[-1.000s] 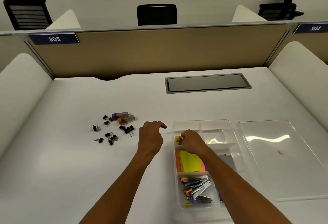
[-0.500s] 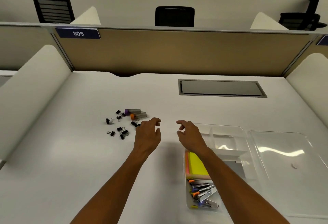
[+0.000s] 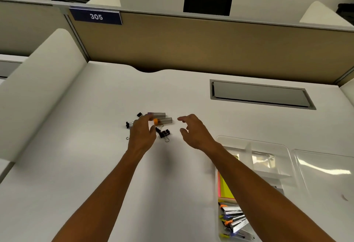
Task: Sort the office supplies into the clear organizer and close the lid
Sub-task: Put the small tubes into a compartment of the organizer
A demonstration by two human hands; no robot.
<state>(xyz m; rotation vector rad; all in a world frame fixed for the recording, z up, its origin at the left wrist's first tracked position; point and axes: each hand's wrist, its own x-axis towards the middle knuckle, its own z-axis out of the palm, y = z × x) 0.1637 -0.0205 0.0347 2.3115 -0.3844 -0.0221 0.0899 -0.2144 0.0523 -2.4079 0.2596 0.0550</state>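
Hands [image 3: 142,136] [image 3: 193,132], two tubes [image 3: 160,117]

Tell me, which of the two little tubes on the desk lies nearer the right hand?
The orange-capped tube. It lies in front of the purple-capped tube and reaches further toward the right hand, whose fingers stop short of it.

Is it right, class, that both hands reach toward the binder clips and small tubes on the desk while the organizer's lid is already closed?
Not quite. The head view shows the lid lying beside the open organizer. The left hand and right hand do reach toward the binder clips and tubes.
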